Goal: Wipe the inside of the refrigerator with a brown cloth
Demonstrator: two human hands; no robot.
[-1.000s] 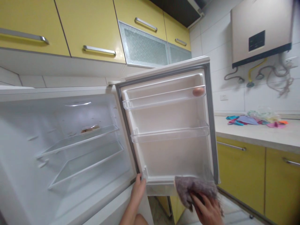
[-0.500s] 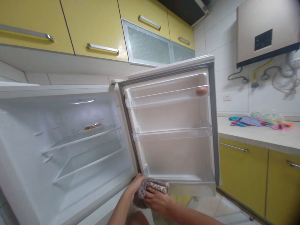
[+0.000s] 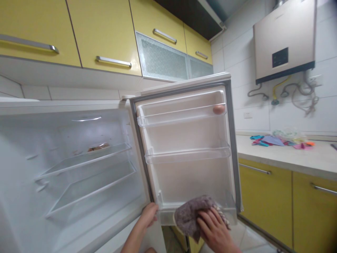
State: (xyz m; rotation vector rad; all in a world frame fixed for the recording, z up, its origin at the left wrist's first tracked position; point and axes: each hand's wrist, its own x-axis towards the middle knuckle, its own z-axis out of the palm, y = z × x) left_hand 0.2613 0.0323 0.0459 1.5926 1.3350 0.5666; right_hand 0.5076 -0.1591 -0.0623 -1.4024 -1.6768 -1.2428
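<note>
1. Now, far left, the refrigerator (image 3: 15,168) stands wide open under yellow upper cabinets (image 3: 105,31), and a small brown packet (image 3: 98,147) sits towards the back of the upper glass shelf (image 3: 79,162).
2. Moving right, the left hand (image 3: 150,213) is low at the hinge side, fingers curled by the near end of the bottom door bin (image 3: 165,218); what they close on, if anything, I can't tell.
3. Next along comes the grey-brown cloth (image 3: 186,216), well right of that hand, draped across the front of the bottom bin and hanging below it.
4. And right on it, the right hand (image 3: 214,228)! Fingers are laid over the cloth's right part, gripping it, thumb out of sight; the two hands are well apart.
5. Up above, at the right end of the top door bin (image 3: 173,117), rests a brown egg (image 3: 218,109).
6. Over to the far right, the pale counter (image 3: 260,149) carries a heap of coloured fabric pieces (image 3: 272,140) beside clear plastic wrapping (image 3: 288,133), with yellow lower cabinets (image 3: 263,196) beneath and a water heater (image 3: 300,38) on the white tiled wall.
</note>
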